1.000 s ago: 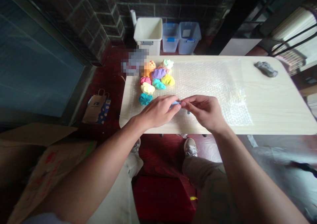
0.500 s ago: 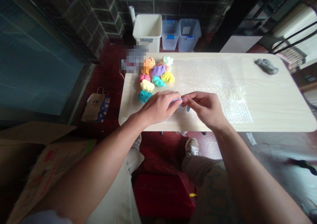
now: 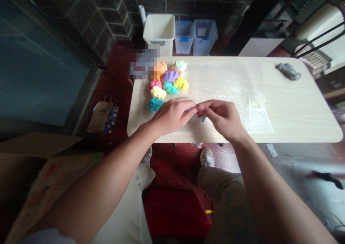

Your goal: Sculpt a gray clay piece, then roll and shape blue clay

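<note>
A small blue-grey piece of soft material [image 3: 203, 118] is pinched between my two hands above the near edge of the table. Most of it is hidden by fingers, so its kind does not show. My left hand [image 3: 176, 114], back upward, has its thumb and fingers closed on one side of the piece. Fingertips of my right hand [image 3: 222, 116] pinch the other side, touching the left fingertips. Just beyond my left hand lies a teal crumpled lump [image 3: 155, 104]. Behind it are several more soft lumps, including a cream one [image 3: 158, 92], a purple one [image 3: 170, 76] and a yellow one [image 3: 180, 83].
Bubble wrap [image 3: 223, 82] lies across the pale table [image 3: 302, 107]. A dark grey lump [image 3: 288, 71] rests at the far right. Beyond the table stand a white bin [image 3: 159, 30] and two clear bins [image 3: 205, 37]. A paper bag [image 3: 101, 116] and a cardboard box [image 3: 56, 186] are at left.
Both hands stay together, with small finger movements on the blue-grey piece. Less of its blue shows by the left thumb now. The whole view has shifted slightly; the lumps stay put.
</note>
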Available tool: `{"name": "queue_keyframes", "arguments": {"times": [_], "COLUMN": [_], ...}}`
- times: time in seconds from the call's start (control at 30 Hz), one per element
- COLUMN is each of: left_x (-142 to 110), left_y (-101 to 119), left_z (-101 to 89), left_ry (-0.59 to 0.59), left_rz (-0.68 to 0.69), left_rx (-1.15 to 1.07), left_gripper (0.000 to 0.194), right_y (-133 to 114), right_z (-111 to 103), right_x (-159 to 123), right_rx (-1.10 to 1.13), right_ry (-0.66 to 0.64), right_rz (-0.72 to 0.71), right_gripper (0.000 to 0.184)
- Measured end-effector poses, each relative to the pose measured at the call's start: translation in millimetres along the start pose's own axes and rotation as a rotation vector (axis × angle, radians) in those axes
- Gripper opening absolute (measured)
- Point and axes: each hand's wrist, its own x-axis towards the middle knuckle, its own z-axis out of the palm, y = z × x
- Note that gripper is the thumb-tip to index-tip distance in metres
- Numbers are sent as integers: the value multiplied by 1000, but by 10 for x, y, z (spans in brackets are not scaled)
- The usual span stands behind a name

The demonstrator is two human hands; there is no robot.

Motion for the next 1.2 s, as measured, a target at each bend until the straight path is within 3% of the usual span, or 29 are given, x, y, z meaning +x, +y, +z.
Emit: {"name": "queue_keyframes", "arguments": {"times": [0.37,0.67,0.93,1.2], "left_x": [-13,3,-28,-18], "left_y": [17,-10,11,-17], "left_z": [13,11,12,14], "left_ry": [-65,-43,-71,-62], "left_rz": [-10,22,-86,-16], "left_rx": [4,63,-40,13], "left_gripper": [29,26,16,22], "right_y": [61,34,102,57], "right_z": [-32,-31,-22,-18], "right_x": [19,0,17,2], "right_rx": [-12,-56,12,-33], "right_ry": [-9,-31,3,-12], "right_rz": [-8,-4,9,6], "right_gripper": [39,37,34,32]}}
